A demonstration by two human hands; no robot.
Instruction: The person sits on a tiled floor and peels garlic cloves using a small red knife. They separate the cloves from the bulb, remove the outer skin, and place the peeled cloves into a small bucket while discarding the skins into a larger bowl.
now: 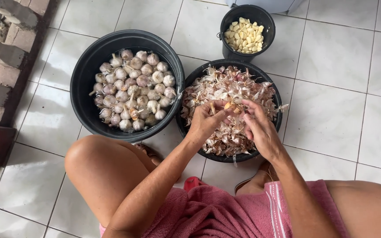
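Observation:
My left hand (207, 119) and my right hand (259, 125) meet over a black basin (278, 105) full of papery garlic skins (230, 86). Together their fingertips pinch a small garlic piece (229, 105), partly hidden by the fingers. To the left, a larger black basin (82, 83) holds several whole garlic bulbs (133, 90). Behind the skins basin stands a small black bucket (248, 17) with peeled yellowish cloves (244, 35).
White floor tiles (340, 88) lie all around the basins. A brick wall and dark step (1, 88) run along the left edge. My bare knee (91, 165) and pink cloth (225, 211) fill the foreground, with a red sandal (192, 183) beneath.

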